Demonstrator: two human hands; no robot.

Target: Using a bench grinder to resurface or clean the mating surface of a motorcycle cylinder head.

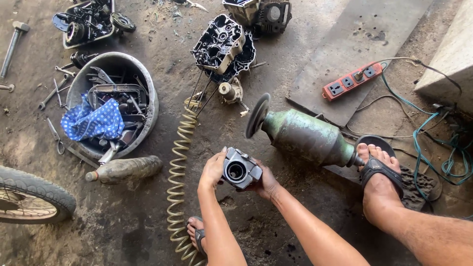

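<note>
Low in mid-frame, left hand (213, 170) and right hand (266, 183) clasp a grey engine cylinder (241, 170), fingers wrapped round its sides, bore facing up for viewing.

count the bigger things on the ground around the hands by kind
engine cylinder in both hands: 1
bench grinder: 1
engine case halves: 1
metal basin of tools: 1
coiled air hose: 1
power strip: 1
plastic bottle: 1
spoked wheel: 1
total: 8
</note>
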